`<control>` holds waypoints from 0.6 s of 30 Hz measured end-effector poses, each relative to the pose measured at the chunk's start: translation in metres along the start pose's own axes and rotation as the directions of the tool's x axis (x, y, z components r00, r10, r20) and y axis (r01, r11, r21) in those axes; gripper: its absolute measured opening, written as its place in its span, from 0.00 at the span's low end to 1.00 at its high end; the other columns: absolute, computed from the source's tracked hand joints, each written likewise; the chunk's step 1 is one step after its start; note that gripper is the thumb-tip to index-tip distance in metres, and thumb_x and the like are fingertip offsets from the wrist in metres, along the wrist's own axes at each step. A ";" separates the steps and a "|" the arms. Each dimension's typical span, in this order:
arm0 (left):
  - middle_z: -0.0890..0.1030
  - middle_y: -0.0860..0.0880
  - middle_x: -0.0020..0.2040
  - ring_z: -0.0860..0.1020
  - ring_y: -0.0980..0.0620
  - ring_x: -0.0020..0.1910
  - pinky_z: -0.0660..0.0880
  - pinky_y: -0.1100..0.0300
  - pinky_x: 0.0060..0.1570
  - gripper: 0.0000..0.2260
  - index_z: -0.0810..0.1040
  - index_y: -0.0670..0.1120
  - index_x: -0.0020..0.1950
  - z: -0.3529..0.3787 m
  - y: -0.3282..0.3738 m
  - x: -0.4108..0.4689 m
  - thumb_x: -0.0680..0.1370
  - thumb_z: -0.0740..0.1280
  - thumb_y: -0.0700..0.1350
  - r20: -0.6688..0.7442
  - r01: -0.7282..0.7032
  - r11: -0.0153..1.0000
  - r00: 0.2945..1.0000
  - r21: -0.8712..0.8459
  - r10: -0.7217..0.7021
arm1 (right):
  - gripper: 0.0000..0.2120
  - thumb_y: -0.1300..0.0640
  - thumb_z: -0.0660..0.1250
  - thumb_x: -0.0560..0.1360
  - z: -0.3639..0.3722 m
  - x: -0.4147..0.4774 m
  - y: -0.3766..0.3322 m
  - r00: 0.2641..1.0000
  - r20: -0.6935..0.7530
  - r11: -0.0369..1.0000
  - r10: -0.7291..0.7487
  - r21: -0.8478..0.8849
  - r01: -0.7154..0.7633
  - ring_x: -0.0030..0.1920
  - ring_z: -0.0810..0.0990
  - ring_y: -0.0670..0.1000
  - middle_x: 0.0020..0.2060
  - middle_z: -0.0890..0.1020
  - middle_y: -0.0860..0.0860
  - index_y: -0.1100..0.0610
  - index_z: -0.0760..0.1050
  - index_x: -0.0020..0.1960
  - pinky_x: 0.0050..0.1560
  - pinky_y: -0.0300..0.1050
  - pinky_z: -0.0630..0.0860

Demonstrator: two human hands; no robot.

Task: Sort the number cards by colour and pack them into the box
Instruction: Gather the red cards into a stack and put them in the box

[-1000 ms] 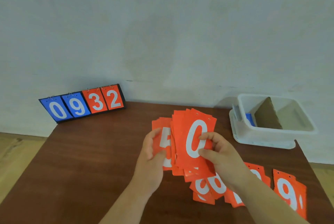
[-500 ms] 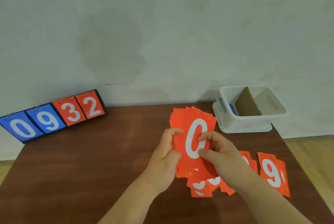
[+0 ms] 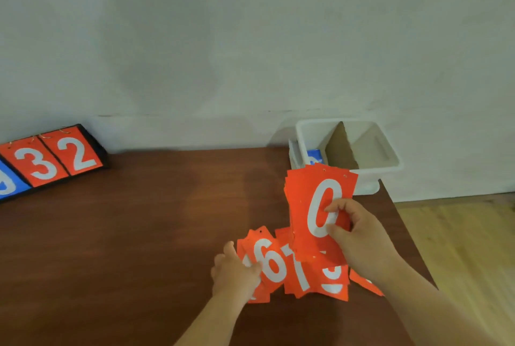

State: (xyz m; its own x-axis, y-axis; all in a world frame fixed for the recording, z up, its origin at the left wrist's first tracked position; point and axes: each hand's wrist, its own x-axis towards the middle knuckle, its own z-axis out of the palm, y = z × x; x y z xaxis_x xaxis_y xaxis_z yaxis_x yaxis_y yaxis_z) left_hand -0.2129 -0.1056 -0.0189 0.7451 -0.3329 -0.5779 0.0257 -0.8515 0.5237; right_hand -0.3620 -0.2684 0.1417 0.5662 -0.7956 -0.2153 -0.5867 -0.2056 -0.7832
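My right hand grips a thick stack of red number cards, a white 0 on top, held upright above the table. Below it several loose red cards lie overlapping on the table, showing 6, 7 and 9. My left hand rests on the left end of these, thumb on the 6 card. The white plastic box stands at the table's far right corner, split by a cardboard divider; blue cards show in its left compartment.
A black scoreboard stand with red 3 and 2 and a blue card sits at the far left of the brown table, against the wall. The table's right edge runs close to my right arm; wooden floor lies beyond.
My left hand let go of the stack and dropped to the loose cards on the table. My right hand alone now holds the stack, shifted right toward the box. The view panned right.
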 end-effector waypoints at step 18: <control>0.74 0.45 0.68 0.78 0.43 0.63 0.80 0.48 0.57 0.39 0.56 0.57 0.78 0.062 0.009 -0.024 0.74 0.76 0.52 -0.252 0.171 0.985 0.953 -0.014 -0.169 | 0.14 0.63 0.67 0.76 -0.037 0.023 0.054 0.980 0.197 1.000 0.001 0.025 -0.006 0.41 0.80 0.39 0.45 0.82 0.41 0.42 0.77 0.46 0.34 0.29 0.72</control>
State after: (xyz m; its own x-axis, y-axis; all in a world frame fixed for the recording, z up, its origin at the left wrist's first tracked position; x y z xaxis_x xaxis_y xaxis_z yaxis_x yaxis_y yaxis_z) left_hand -0.2714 -0.1303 -0.0389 0.8737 -0.0713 -0.4812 0.1621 -0.8899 0.4263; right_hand -0.4017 -0.3191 0.1161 0.6688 -0.6680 -0.3264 -0.5754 -0.1869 -0.7963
